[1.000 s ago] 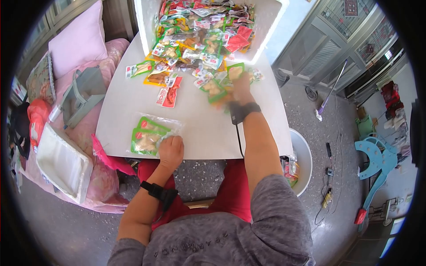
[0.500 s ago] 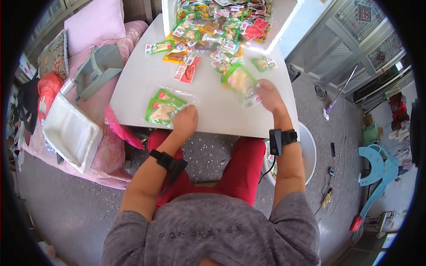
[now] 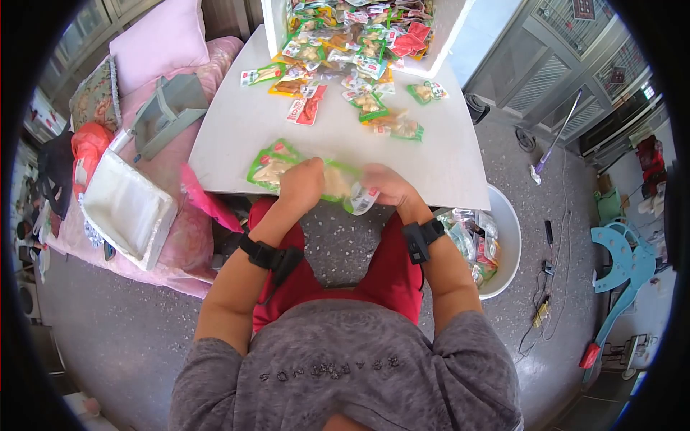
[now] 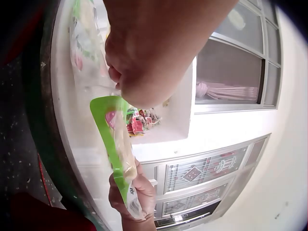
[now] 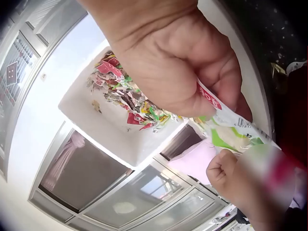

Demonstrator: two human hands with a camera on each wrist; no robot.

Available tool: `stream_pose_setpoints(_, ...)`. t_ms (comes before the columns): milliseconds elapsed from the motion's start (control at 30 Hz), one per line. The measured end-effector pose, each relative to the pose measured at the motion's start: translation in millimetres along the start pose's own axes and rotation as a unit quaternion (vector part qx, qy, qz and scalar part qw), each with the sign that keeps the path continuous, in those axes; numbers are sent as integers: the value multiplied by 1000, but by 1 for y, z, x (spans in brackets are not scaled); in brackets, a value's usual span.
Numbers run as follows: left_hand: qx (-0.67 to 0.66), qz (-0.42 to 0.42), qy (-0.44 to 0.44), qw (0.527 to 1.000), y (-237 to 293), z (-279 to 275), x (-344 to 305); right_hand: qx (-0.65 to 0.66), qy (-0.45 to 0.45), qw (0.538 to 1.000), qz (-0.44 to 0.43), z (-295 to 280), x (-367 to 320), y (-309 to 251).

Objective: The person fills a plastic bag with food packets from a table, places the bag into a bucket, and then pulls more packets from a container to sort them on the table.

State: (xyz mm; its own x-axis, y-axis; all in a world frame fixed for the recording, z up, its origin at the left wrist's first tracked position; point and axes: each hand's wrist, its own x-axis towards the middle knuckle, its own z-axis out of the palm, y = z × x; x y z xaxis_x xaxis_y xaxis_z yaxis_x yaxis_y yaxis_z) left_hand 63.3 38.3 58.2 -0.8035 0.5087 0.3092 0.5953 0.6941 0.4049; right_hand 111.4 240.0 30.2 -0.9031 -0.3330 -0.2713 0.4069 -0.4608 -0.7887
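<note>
At the table's front edge my left hand (image 3: 302, 183) grips the clear ends of overlapping green-edged food packets (image 3: 266, 171), which lie to its left on the table (image 3: 237, 136). My right hand (image 3: 388, 185) pinches the clear, labelled end of another green-edged packet (image 3: 338, 179), pale pieces inside. This packet spans between the hands, its green end right at the left hand. In the left wrist view the right hand (image 4: 137, 195) has fingers and thumb around the packet's printed end (image 4: 132, 202). The right wrist view shows the left hand (image 5: 228, 173) with curled fingers.
A white foam box (image 3: 449, 43) full of colourful packets lies at the table's back, some spilling out. Loose packets include a red one (image 3: 307, 108) and a green one (image 3: 428, 92). A white bucket (image 3: 512, 251) holding packets stands right; a foam lid (image 3: 129, 208) lies left.
My right hand reached into the loose packets, picked up a green-edged one and brought it left and nearer to the left hand. The left hand kept hold of its packets.
</note>
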Motion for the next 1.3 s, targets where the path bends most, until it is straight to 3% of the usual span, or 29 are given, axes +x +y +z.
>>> stream_pose_setpoints(100, 59, 41, -51, 996, 12, -5, -8, 35, 15, 999, -15, 5, 16, 13)
stream_pose_setpoints(233, 40, 53, -26, 997, 21, -1, -13, 94, 83, 988, -85, 42, 30, 21)
stream_pose_setpoints(333, 33, 32, -6, 999, 22, -2, -12, 261, 88, 951, -141, 45, 47, 47)
stream_pose_setpoints(400, 34, 21, 8, 999, 19, 2, -11, 96, 155, 965, -188, 55, 40, 66)
stream_pose_setpoints(467, 19, 17, 4, 1000, 22, -4, -13, 35, 188, 969, -156, 66, 26, 71)
stream_pose_setpoints(533, 10, 14, -2, 1000, 24, -5, -14, 82, 188, 978, -46, 78, 9, 61)
stream_pose_setpoints(733, -2, 32, 15, 999, 24, 4, -18, 43, 165, 984, -51, 56, 38, 61)
stream_pose_setpoints(800, -10, 58, 49, 997, 20, 12, -17, -28, 174, 978, -112, 53, 49, 57)
stream_pose_setpoints(900, -2, 17, 71, 997, 18, 12, -6, -129, 188, 953, -201, 60, 60, 48)
stream_pose_setpoints(967, -22, 13, 33, 999, 16, 9, -2, -161, 211, 945, -190, 65, 53, 41)
stream_pose_setpoints(1033, -73, 8, 7, 997, 10, 4, 4, -159, 246, 950, -107, 79, 25, 24)
stream_pose_setpoints(1100, -156, 5, -18, 988, 3, 1, 8, -113, 248, 952, -138, 69, 15, 46)
stream_pose_setpoints(1133, -148, 18, -17, 989, 0, -2, 14, -89, 249, 952, -155, 69, 8, 56)
stream_pose_setpoints(1233, -95, 50, -50, 993, -5, -13, 39, -100, 218, 967, -82, 86, -16, 74)
stream_pose_setpoints(1300, -55, 106, -66, 991, -18, 5, 55, -33, 211, 977, -29, 100, -20, 78)
